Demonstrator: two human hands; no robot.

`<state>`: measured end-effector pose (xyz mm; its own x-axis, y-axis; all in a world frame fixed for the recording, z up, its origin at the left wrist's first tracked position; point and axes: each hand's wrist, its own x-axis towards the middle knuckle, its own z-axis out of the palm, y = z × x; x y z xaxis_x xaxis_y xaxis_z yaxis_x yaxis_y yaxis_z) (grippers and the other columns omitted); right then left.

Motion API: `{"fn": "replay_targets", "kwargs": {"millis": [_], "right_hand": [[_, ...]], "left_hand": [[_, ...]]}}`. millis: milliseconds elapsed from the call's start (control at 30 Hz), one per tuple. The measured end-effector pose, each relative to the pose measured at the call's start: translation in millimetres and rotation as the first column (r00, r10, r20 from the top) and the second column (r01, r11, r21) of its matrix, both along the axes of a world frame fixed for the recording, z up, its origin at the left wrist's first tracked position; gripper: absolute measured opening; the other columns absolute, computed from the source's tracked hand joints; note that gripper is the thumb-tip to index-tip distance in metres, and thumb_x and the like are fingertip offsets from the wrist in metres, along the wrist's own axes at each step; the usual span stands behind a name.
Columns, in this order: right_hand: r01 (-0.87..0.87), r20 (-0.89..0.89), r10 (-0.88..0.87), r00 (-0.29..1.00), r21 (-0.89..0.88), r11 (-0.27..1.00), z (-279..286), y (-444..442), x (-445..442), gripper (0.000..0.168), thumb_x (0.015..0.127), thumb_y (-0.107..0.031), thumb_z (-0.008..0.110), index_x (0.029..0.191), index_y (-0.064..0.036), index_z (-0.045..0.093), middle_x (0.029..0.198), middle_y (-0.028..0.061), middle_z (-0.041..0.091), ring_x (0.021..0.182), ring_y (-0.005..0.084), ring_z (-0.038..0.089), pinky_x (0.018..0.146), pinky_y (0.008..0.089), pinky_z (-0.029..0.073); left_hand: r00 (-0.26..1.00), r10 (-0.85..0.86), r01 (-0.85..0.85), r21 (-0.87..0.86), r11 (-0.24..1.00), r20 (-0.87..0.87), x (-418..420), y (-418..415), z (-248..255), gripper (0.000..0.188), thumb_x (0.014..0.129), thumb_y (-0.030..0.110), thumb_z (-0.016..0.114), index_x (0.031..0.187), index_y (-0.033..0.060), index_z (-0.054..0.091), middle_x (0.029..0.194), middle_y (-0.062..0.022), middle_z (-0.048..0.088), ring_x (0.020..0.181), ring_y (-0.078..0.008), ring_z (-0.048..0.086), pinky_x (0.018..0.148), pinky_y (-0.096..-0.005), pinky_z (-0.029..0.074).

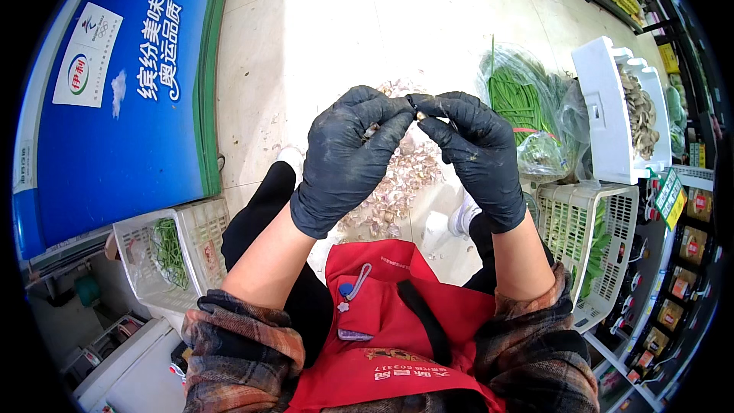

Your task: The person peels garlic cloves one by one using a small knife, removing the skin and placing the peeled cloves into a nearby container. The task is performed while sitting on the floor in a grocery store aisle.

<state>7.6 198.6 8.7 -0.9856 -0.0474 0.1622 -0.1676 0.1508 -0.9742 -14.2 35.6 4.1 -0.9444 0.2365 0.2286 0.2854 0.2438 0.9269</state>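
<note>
Both hands wear dark, dusty gloves and meet at the fingertips over the floor. My left hand (355, 155) is curled around a small pale piece (371, 131), probably a garlic clove, partly hidden by the fingers. Thumb and forefinger of my right hand (479, 152) pinch a small yellowish-brown piece (421, 116), which looks like the end of a garlic clove. The left fingertips touch it or lie very close. Below the hands, a heap of papery garlic skins (395, 189) spreads over the tiles between my feet.
A blue chest freezer (126, 143) runs along the left, above a crate (209, 235) of green beans. At right are bagged green stalks (513, 97), a white foam box (596, 109) of mushrooms and a plastic crate (565, 212) of leafy greens. Shelves (682, 264) of packaged goods stand beyond.
</note>
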Motion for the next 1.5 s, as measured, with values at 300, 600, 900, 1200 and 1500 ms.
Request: {"fn": "replay_targets", "kwargs": {"millis": [300,600,900,1200,1500], "right_hand": [[-0.011,-0.22,0.065,0.973,0.238,0.971,0,1,-2,0.025,0.072,0.0,0.066,0.097,-0.003,0.064,0.08,0.0104,0.061,0.068,0.0184,0.059,0.06,0.0254,0.047],[-0.06,-0.032,0.06,0.998,-0.007,0.998,-1,-2,2,0.026,0.073,0.0,0.065,0.1,-0.003,0.063,0.08,0.0097,0.06,0.067,0.0155,0.059,0.059,0.025,0.047],[-0.028,-0.249,0.081,0.965,0.209,0.978,-6,3,-4,0.026,0.069,0.004,0.065,0.094,-0.003,0.063,0.081,0.0112,0.06,0.068,0.0218,0.06,0.06,0.0268,0.047],[-0.086,-0.249,0.14,0.958,0.214,0.973,-4,5,-1,0.025,0.069,0.004,0.065,0.092,-0.003,0.063,0.079,0.0121,0.06,0.066,0.0227,0.06,0.057,0.0268,0.047],[-0.07,-0.293,0.142,0.945,0.243,0.967,-3,6,-5,0.022,0.07,0.002,0.066,0.092,-0.002,0.064,0.076,0.0109,0.059,0.064,0.0208,0.059,0.055,0.0269,0.046]], "left_hand": [[0.983,-0.045,0.015,0.165,0.986,0.179,1,-2,-5,0.009,0.076,0.003,0.062,0.083,-0.0012,0.065,0.073,-0.0074,0.059,0.064,-0.0122,0.054,0.06,-0.0246,0.043],[0.919,-0.089,-0.031,0.294,0.955,0.385,3,-1,-6,0.009,0.078,0.005,0.062,0.086,0.0005,0.064,0.075,-0.0025,0.06,0.067,-0.0068,0.051,0.062,-0.0215,0.042],[0.925,-0.12,0.06,0.175,0.983,0.36,0,-8,-6,0.01,0.078,0.007,0.064,0.085,-0.0001,0.065,0.075,-0.0052,0.062,0.068,-0.0087,0.054,0.062,-0.0223,0.043],[0.902,-0.161,0.08,0.211,0.974,0.401,0,-9,-7,0.011,0.078,0.008,0.064,0.084,-0.0005,0.065,0.074,-0.0051,0.062,0.067,-0.0085,0.055,0.061,-0.0226,0.044],[0.872,-0.178,0.101,0.189,0.977,0.455,-2,-10,0,0.012,0.079,0.009,0.063,0.084,-0.0012,0.065,0.071,-0.0042,0.062,0.064,-0.007,0.053,0.059,-0.0214,0.044]]}}
